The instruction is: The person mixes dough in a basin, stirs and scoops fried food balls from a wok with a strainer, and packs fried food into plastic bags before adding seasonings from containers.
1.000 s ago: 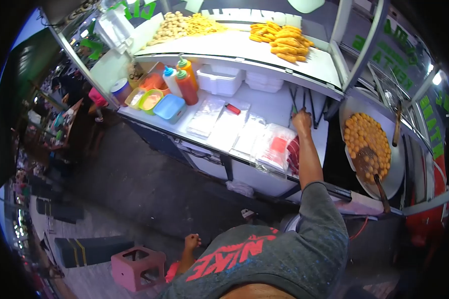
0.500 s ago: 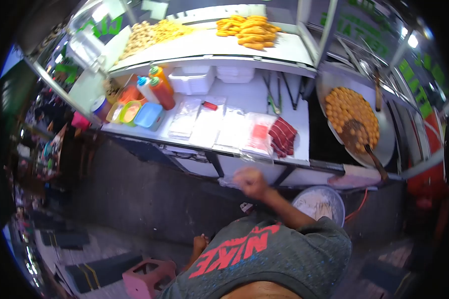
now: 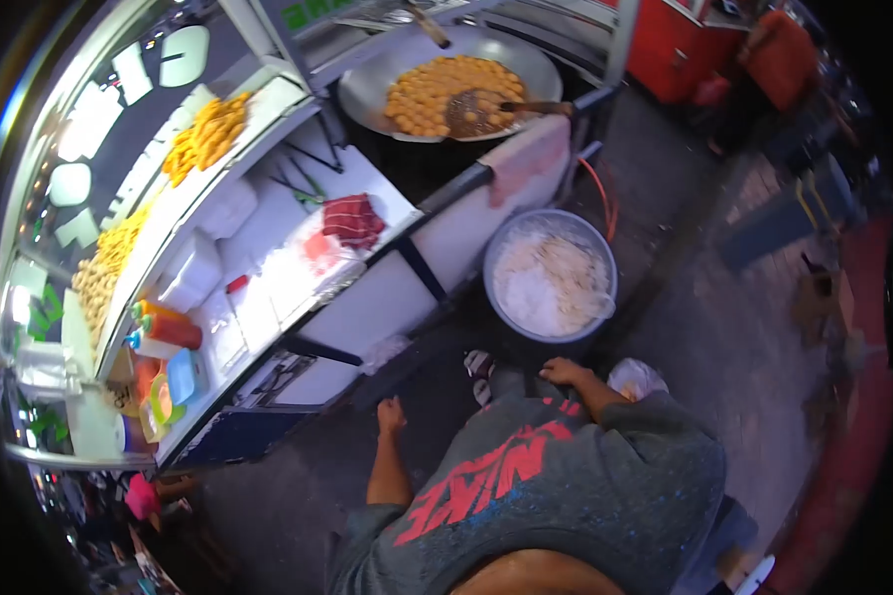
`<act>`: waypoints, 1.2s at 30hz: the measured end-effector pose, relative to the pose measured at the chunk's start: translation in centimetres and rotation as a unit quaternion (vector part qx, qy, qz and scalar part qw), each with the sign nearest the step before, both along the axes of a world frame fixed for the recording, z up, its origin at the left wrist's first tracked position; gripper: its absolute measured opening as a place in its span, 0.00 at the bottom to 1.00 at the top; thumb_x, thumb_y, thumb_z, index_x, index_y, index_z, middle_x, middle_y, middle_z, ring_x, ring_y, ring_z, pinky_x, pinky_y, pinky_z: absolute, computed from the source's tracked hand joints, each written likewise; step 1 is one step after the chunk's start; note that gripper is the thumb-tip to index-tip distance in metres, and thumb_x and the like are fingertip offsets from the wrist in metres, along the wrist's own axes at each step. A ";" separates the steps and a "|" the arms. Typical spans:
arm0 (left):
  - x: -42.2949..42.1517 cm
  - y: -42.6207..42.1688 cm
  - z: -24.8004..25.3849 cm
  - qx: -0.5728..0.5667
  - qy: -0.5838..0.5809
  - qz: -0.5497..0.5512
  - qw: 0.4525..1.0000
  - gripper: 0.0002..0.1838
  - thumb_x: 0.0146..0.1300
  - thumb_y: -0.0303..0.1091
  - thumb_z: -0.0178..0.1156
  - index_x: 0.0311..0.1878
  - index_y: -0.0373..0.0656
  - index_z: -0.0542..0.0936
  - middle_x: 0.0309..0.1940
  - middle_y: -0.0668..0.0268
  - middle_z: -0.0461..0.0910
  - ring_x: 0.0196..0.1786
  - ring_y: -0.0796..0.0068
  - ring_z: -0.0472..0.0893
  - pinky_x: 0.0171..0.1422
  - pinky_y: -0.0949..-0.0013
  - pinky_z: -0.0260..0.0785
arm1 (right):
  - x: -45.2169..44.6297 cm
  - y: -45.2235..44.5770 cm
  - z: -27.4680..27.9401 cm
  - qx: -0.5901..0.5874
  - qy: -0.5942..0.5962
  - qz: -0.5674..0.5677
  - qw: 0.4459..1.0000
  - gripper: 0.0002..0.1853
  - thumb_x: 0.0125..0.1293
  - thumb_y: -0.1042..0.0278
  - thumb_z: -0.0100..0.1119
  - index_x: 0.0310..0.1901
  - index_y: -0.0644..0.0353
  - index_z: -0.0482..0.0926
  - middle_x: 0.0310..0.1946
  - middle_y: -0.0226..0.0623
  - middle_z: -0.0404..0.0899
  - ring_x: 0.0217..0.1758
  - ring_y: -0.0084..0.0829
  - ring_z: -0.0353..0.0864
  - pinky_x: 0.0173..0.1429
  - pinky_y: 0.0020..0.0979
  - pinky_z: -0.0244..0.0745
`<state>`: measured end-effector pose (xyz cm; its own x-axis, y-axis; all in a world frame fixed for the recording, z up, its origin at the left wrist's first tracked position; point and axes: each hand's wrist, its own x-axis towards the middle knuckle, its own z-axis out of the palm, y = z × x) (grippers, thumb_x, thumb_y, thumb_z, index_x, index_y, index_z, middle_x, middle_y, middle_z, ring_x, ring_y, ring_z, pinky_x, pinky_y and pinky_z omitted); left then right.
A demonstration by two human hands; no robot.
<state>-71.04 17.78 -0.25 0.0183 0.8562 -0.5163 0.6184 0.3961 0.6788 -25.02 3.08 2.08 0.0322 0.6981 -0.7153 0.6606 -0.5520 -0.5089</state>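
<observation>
My right hand (image 3: 563,372) is in front of my shirt, below a grey tub (image 3: 497,297) of pale, floury contents; its fingers look curled, but what they hold, if anything, is too small to tell. To the left, my left hand (image 3: 391,415) hangs over the dark floor with fingers folded in, nothing visible in it. A wok (image 3: 361,91) of round golden balls in oil stands on the stall, with a ladle (image 3: 536,107) resting in it. Tongs (image 3: 309,192) and a dark red striped cloth (image 3: 352,221) lie on the white counter (image 3: 387,190).
Sauce bottles (image 3: 174,328) and a blue container (image 3: 185,376) stand at the counter's left end. Fried food (image 3: 205,137) lies on the upper shelf. An orange hose (image 3: 606,193) runs behind the tub. People are at the upper right and lower left.
The view has swung right, bringing the tub closer to the middle. My right hand left the tongs on the counter and came back to my body.
</observation>
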 end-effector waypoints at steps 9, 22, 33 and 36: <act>10.8 -3.4 -0.6 -0.125 -0.007 -0.196 0.972 0.26 0.73 0.46 0.46 0.26 0.34 0.76 0.17 0.60 0.75 0.18 0.70 0.76 0.21 0.66 0.69 | 3.1 -6.4 3.4 -0.140 0.015 -0.352 0.925 0.27 0.63 0.43 0.55 0.47 0.63 0.82 0.44 0.55 0.80 0.34 0.43 0.85 0.39 0.42 0.80; 24.3 3.3 3.8 -0.127 0.154 -0.217 0.956 0.26 0.63 0.49 0.60 0.19 0.35 0.80 0.14 0.61 0.78 0.17 0.71 0.78 0.24 0.66 0.70 | 30.8 11.2 18.0 0.455 -0.162 -0.370 0.794 0.15 0.63 0.57 0.61 0.39 0.63 0.80 0.29 0.44 0.82 0.31 0.42 0.83 0.40 0.36 0.76; 48.3 -5.2 8.3 -0.033 -0.088 0.235 0.967 0.19 0.68 0.27 0.45 0.61 0.41 0.65 0.29 0.63 0.74 0.22 0.77 0.73 0.21 0.71 0.70 | 43.1 42.1 24.7 0.403 -0.132 0.153 0.893 0.31 0.51 0.54 0.70 0.50 0.62 0.67 0.44 0.53 0.75 0.50 0.54 0.77 0.50 0.48 0.74; 50.0 -1.9 13.0 0.091 -0.158 0.277 0.943 0.21 0.67 0.26 0.47 0.63 0.42 0.63 0.32 0.64 0.74 0.21 0.79 0.71 0.22 0.74 0.69 | 43.1 47.5 20.6 0.395 -0.129 0.226 0.881 0.25 0.52 0.64 0.65 0.49 0.65 0.66 0.38 0.54 0.79 0.43 0.55 0.81 0.44 0.48 0.76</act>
<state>-21.09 15.91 12.79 -0.3296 0.8533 -0.4040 0.1053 0.4585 0.8824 18.07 50.58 22.64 -0.2864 0.9581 -0.0103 0.8723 0.2563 -0.4164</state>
